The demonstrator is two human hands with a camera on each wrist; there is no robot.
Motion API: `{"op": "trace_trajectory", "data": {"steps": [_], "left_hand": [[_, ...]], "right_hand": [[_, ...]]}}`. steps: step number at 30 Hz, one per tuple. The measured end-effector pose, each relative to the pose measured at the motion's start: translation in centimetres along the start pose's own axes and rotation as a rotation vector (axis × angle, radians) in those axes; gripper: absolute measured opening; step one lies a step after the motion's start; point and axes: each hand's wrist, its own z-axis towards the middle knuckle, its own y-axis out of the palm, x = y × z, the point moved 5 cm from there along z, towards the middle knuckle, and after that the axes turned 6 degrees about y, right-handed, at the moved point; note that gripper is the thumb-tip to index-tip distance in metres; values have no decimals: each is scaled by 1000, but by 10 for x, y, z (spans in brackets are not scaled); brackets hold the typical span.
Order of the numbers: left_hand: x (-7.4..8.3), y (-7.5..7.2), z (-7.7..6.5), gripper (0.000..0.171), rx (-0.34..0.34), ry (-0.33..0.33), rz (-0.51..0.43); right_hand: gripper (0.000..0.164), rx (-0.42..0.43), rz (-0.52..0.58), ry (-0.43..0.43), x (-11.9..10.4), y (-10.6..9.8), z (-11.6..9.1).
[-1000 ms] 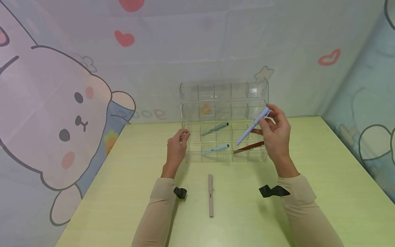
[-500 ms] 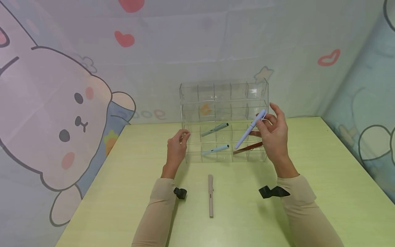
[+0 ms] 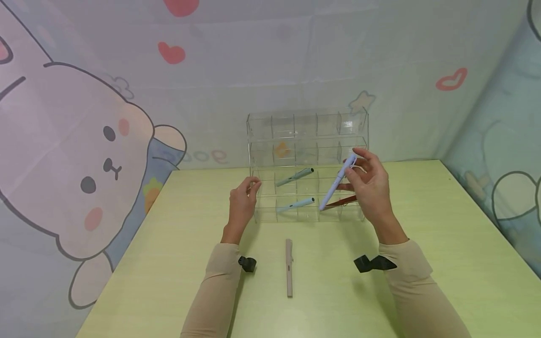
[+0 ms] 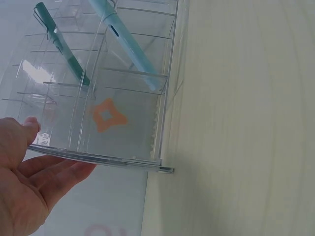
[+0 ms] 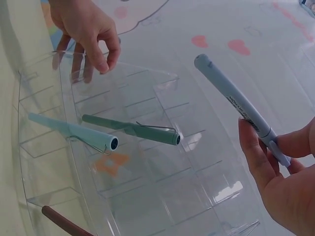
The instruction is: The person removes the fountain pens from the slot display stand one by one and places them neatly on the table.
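My left hand [image 3: 243, 202] pinches the left side wall of a clear acrylic pen rack [image 3: 307, 137], thumb inside and fingers outside in the left wrist view. Between the thumb and fingers of my right hand [image 3: 374, 195] is a lavender pen [image 3: 337, 183], tilted with its lower end in front of the bottom tier. A light blue pen [image 3: 297, 204] and a red-brown pen [image 3: 341, 202] lie slanted in the bottom tier, the latter partly behind my right hand. One tier up rests a green pen [image 3: 295, 177]. On the table in front lies a beige pen [image 3: 289, 267].
The rack stands on a pale yellow-green table [image 3: 177, 263] near its back edge. A cartoon-printed cloth [image 3: 220, 84] hangs behind and at both sides. Black wrist cameras [image 3: 247, 264] sit at both sleeve cuffs.
My right hand has moved left and slightly down with the lavender pen, bringing the pen's lower end toward the bottom tier. My left hand and the rack stay still.
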Motion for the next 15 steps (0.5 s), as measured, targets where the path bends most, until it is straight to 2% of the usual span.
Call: {"op": "trace_trajectory", "data": {"steps": [15], "left_hand": [[2, -1, 0, 18, 1, -3, -14]], "right_hand": [[39, -65, -35, 64, 10, 11, -2]]}}
